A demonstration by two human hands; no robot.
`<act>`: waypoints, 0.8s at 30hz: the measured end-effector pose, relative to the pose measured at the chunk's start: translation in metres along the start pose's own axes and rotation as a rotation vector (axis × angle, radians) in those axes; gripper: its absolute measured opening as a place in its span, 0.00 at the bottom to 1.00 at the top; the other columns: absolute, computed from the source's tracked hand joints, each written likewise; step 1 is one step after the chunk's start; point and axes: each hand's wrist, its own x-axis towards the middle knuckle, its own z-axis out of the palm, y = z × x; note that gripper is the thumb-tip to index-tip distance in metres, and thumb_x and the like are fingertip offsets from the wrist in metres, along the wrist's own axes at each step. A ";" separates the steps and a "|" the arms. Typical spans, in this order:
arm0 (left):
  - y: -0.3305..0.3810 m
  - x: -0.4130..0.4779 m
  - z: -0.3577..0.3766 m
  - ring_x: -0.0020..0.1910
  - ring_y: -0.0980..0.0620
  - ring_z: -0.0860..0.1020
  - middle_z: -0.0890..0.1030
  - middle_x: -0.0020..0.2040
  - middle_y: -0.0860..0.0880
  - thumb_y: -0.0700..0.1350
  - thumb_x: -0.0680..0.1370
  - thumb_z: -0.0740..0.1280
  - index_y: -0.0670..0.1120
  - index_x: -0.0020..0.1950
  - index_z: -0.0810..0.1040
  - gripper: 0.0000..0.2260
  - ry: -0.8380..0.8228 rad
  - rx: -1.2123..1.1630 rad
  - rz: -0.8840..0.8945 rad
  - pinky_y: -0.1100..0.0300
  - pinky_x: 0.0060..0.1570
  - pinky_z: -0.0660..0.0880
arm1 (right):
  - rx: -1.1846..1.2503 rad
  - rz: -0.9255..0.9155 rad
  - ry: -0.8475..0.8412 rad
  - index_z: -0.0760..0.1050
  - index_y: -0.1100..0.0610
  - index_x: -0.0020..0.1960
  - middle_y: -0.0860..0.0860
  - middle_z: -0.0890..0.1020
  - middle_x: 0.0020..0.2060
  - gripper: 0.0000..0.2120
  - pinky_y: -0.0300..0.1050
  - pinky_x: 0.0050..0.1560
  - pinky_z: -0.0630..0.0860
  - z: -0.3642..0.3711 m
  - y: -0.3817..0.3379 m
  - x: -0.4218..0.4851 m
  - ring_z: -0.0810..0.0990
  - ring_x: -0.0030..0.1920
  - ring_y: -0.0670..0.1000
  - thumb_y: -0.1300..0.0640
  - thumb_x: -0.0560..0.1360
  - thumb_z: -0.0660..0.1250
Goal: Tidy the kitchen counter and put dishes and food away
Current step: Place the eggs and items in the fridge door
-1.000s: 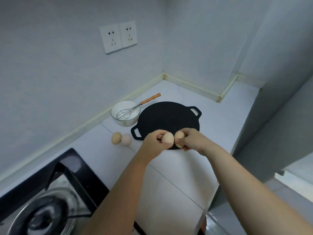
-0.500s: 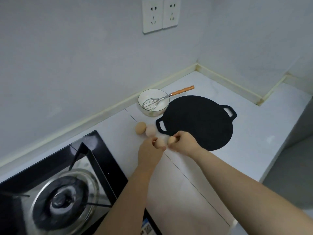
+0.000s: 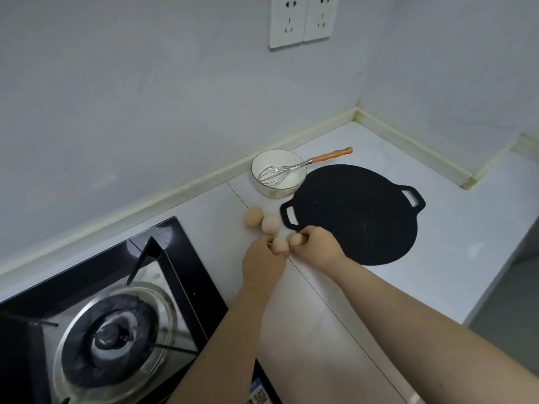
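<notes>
While both hands meet low over the white surface [image 3: 335,316], each has an egg in it: the left hand [image 3: 262,259] curls its fingers round a light brown egg [image 3: 279,245], whose smooth, rounded end pokes out past the fingertips, and the right hand [image 3: 316,246] pinches a beige egg [image 3: 295,239] between thumb and curled fingers. The two held eggs sit side by side and appear to touch; whether they rest on the surface or hang just above it cannot be told. Just beyond them, a tan egg [image 3: 253,217] and a paler, pinkish egg [image 3: 271,223] lie on the surface touching each other, the pinkish one just beside the near handle of a flat, round, black pan [image 3: 355,214] with a loop handle on either side. All four eggs are whole, matt-shelled and unmarked. Behind the pan, close to the wall [image 3: 145,112], stands a white bowl [image 3: 274,193] with a wire whisk [image 3: 277,174] leaning in it, its orange handle pointing out over the rim to the right. A black gas stove [image 3: 116,330] with a round burner fills the lower left, and two white sockets [image 3: 302,20] are set in the wall above.
</notes>
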 end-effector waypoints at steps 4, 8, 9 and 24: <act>0.001 0.002 0.002 0.51 0.47 0.77 0.79 0.51 0.48 0.50 0.74 0.66 0.47 0.53 0.77 0.10 0.016 0.014 -0.009 0.54 0.53 0.73 | 0.012 -0.013 0.003 0.77 0.55 0.52 0.53 0.80 0.49 0.12 0.45 0.49 0.75 0.004 0.002 -0.001 0.78 0.49 0.55 0.52 0.72 0.63; 0.002 0.006 0.006 0.50 0.47 0.77 0.78 0.52 0.48 0.51 0.73 0.67 0.48 0.54 0.77 0.12 0.022 0.025 -0.003 0.52 0.52 0.74 | 0.007 -0.024 0.005 0.75 0.57 0.57 0.55 0.75 0.53 0.15 0.46 0.53 0.74 0.005 0.002 0.000 0.77 0.53 0.57 0.53 0.74 0.62; 0.001 0.007 0.006 0.48 0.47 0.77 0.78 0.51 0.48 0.51 0.73 0.67 0.48 0.53 0.77 0.12 0.024 0.019 -0.002 0.53 0.50 0.74 | 0.004 -0.028 0.009 0.75 0.57 0.59 0.55 0.75 0.54 0.16 0.47 0.54 0.74 0.005 0.002 0.000 0.77 0.54 0.57 0.53 0.74 0.62; 0.006 0.005 0.003 0.48 0.52 0.75 0.76 0.49 0.51 0.46 0.70 0.74 0.48 0.51 0.70 0.16 0.029 -0.207 -0.006 0.61 0.47 0.67 | 0.040 -0.035 0.099 0.69 0.57 0.61 0.54 0.72 0.57 0.19 0.49 0.51 0.74 0.004 0.001 -0.001 0.76 0.51 0.56 0.55 0.72 0.67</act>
